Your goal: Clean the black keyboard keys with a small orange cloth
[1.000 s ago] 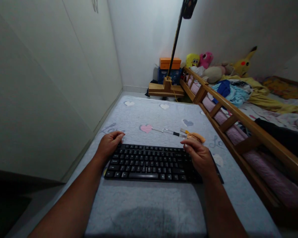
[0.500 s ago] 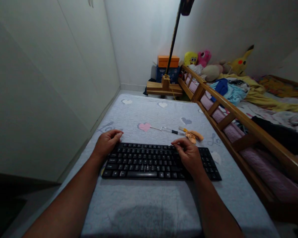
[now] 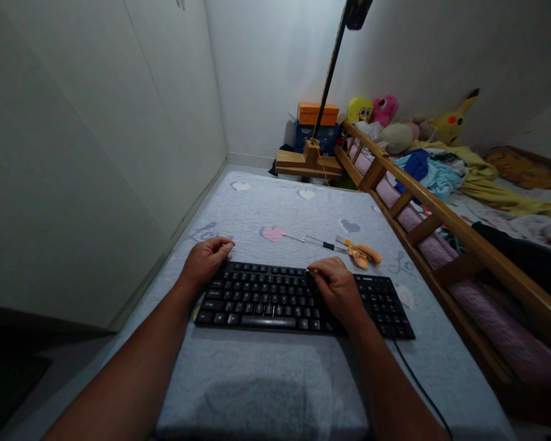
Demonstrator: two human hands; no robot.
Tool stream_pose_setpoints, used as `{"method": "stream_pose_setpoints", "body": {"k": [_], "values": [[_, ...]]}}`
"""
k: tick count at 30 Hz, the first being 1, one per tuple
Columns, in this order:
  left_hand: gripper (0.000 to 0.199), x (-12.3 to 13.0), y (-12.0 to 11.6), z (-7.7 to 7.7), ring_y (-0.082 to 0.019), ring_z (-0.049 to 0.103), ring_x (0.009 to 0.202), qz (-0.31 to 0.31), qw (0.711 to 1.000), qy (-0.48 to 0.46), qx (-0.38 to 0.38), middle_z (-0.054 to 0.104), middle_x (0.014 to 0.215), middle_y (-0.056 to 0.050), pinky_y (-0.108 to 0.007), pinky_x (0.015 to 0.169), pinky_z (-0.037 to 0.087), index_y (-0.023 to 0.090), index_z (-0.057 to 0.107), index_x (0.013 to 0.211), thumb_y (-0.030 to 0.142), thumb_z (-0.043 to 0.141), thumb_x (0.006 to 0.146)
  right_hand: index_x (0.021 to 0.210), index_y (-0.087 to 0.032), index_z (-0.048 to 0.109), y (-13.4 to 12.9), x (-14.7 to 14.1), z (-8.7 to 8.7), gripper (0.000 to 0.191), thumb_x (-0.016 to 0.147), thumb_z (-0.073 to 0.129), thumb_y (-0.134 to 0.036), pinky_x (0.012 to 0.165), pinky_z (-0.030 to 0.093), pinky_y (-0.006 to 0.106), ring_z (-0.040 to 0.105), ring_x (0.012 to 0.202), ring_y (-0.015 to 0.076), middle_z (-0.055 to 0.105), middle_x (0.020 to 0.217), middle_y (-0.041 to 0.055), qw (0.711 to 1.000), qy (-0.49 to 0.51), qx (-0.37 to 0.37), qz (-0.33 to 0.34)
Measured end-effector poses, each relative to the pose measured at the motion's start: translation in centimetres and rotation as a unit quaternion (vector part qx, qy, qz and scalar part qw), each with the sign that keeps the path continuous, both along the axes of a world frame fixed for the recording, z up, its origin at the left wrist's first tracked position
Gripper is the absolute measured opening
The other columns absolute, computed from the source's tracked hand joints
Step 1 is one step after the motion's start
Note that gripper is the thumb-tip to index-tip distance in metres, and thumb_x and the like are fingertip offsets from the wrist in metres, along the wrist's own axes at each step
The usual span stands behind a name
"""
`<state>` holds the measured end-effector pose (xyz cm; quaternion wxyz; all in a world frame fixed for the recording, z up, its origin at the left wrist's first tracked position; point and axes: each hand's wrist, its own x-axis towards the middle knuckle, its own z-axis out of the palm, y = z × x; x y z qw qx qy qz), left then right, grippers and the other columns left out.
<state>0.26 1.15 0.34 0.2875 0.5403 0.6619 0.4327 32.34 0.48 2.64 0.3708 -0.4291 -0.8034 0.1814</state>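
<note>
We apparently work along the keyboard, left hand and right hand curled (grips unclear); next likely needs steady bracing.

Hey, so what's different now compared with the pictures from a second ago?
The right hand has moved left along the keyboard, uncovering the number keys; the black cable now shows too. Whether its fingers hold anything is too small to tell. The left hand stays by the keyboard's far left corner, and the black-handled tool and orange cloth lie as before.
</note>
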Motion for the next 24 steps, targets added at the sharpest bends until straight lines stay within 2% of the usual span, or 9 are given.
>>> {"method": "stream_pose_setpoints", "body": {"k": [14, 24], "values": [[0.038, -0.1, 0.1, -0.29, -0.019, 0.061, 0.063, -0.002, 1.0, -0.005, -0.01, 0.07, 0.071, -0.002, -0.031, 0.065, 0.048, 0.017, 0.074, 0.088, 0.051, 0.061, 0.076, 0.086, -0.022, 0.071, -0.25, 0.2, -0.12, 0.018, 0.093, 0.055, -0.018, 0.08, 0.048, 0.038, 0.063, 0.085, 0.0235, 0.073, 0.085, 0.0064, 1.0, -0.009, -0.008, 0.006], [0.036, -0.23, 0.15, -0.27, -0.02, 0.062, 0.066, -0.004, 1.0, 0.012, -0.003, 0.07, 0.07, -0.002, -0.031, 0.066, 0.048, 0.018, 0.074, 0.086, 0.05, 0.06, 0.077, 0.087, -0.024, 0.072, 0.27, 0.05, -0.2, 0.019, 0.091, 0.055, -0.017, 0.082, 0.05, 0.039, 0.064, 0.088, 0.0241, 0.074, 0.087, 0.0061, 1.0, -0.011, -0.009, -0.006]]}}
